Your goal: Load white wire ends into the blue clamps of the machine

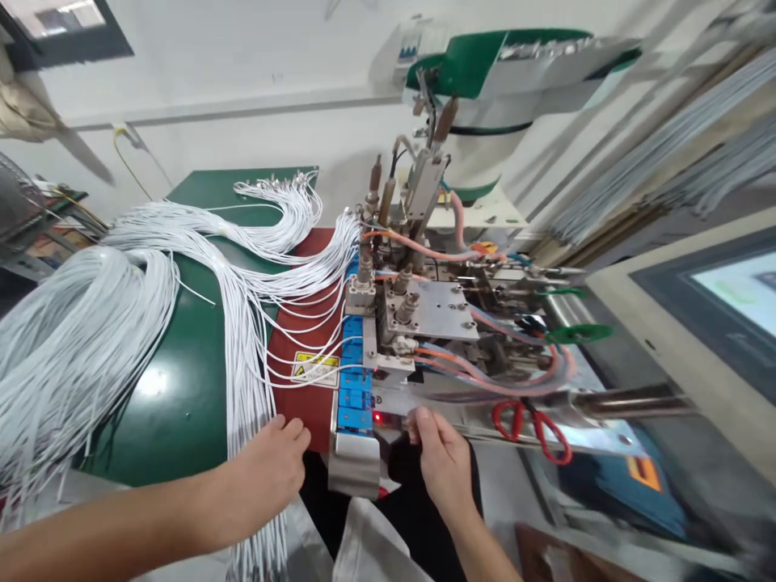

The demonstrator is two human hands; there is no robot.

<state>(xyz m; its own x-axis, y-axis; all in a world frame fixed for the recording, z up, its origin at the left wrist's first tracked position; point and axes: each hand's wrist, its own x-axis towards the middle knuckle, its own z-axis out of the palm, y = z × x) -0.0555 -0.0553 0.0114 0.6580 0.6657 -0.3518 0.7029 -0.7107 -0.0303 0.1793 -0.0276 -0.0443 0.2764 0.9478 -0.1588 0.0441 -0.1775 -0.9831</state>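
My left hand (267,473) lies on the lower end of a bundle of white wires (246,380), its fingers curled down onto the strands at the edge of the red mat (306,331). My right hand (440,457) reaches to the front edge of the machine (424,311), fingers bent and pressed against the metal rail beside a small red light (377,418). What its fingertips hold, if anything, is hidden. Between the hands runs a row of blue clamps (353,376) ending in a metal chute (355,465).
A large coil of white wires (73,339) fills the left of the green table (175,396). Red-handled scissors (533,424) lie on the rail to the right. A green-and-white bowl feeder (515,73) stands behind. A screen (736,291) sits at far right.
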